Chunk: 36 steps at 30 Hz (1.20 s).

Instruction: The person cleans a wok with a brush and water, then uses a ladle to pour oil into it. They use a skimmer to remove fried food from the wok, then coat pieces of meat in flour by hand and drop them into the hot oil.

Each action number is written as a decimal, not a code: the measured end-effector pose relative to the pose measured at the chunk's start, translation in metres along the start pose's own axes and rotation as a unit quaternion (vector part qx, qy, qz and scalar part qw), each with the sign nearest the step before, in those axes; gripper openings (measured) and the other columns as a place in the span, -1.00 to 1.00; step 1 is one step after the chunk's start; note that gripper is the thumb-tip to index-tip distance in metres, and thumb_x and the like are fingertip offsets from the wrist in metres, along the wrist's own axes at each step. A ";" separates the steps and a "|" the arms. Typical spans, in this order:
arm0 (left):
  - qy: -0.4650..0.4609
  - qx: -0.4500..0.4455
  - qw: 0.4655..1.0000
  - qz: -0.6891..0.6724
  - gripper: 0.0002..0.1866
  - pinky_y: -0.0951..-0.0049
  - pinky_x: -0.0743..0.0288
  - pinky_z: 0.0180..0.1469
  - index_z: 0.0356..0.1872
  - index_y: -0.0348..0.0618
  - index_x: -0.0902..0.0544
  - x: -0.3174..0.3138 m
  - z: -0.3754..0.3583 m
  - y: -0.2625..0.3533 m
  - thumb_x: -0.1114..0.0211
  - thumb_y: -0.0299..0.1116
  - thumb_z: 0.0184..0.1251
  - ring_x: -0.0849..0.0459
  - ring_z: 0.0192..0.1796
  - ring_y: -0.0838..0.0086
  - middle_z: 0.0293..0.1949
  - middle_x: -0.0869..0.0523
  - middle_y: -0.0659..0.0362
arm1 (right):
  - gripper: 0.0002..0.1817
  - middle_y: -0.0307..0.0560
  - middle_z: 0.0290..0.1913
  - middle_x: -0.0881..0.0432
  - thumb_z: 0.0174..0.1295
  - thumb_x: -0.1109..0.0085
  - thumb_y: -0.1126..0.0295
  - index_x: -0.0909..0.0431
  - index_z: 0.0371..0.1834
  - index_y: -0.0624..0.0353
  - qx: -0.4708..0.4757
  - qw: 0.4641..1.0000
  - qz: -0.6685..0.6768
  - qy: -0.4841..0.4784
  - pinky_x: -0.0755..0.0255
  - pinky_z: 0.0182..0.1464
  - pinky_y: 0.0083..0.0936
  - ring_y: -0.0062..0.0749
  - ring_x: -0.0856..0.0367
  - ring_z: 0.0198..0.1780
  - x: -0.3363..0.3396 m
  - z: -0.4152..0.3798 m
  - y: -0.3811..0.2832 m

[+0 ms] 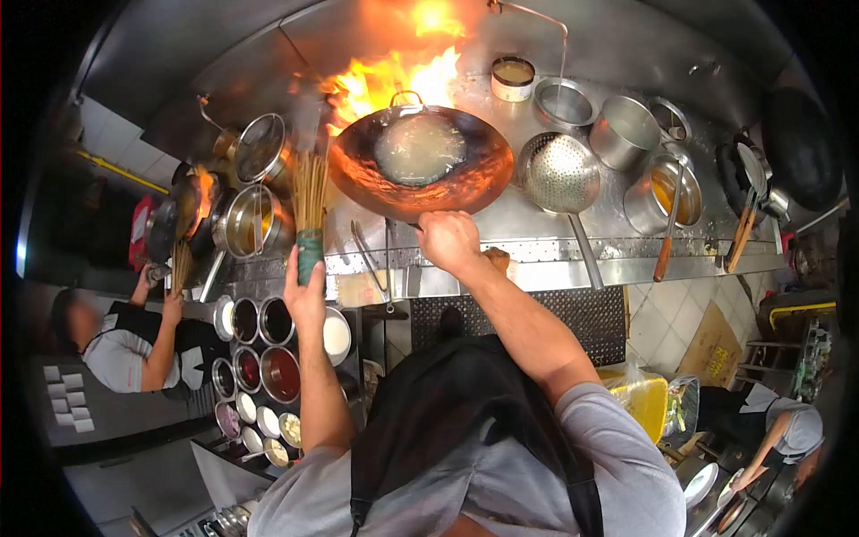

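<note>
My right hand (449, 240) is closed round the near handle of a large wok (483, 170). Cloudy liquid (419, 148) lies in the wok's bottom, and flames (394, 79) rise behind its far rim. My left hand (306, 286) grips a bamboo wok brush (310, 192) by its green-wrapped handle. The bristles point away from me, just left of the wok and apart from it. Right of the wok, a perforated strainer ladle (560, 170) rests with its handle towards me. A pair of tongs (370, 262) lies at the counter's near edge between my hands.
Metal pots (625, 132) and a pot of orange liquid (663, 195) stand to the right. Sauce and ingredient containers (280, 374) fill the lower left. One co-worker (125, 358) holds a brush at a burning wok on the left; another person (787, 425) works at lower right.
</note>
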<state>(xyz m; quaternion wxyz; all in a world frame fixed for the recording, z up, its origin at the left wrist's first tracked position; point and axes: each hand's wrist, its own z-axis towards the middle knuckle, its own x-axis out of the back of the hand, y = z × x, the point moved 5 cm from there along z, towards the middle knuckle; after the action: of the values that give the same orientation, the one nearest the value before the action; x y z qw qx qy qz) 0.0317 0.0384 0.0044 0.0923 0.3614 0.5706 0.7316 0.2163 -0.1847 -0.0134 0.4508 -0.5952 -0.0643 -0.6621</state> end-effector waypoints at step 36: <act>-0.175 0.190 0.890 0.376 -0.17 0.04 -0.44 0.24 0.52 0.01 -0.17 -0.079 0.028 -0.229 -0.30 -0.04 0.25 -0.59 0.16 -0.15 0.23 -0.53 -0.24 | -0.74 0.07 -0.53 -0.60 0.12 -0.38 0.29 -0.56 -0.54 0.21 -0.043 0.968 0.149 0.197 -0.44 -0.46 -0.22 0.04 -0.61 -0.48 0.053 -0.012 -0.016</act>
<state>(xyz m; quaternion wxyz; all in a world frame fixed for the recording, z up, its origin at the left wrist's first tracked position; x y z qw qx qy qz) 0.0430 0.0927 -0.2336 -0.1615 0.6820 0.4943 0.5142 0.2032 -0.2104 0.0348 0.5217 -0.4748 0.1436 -0.6941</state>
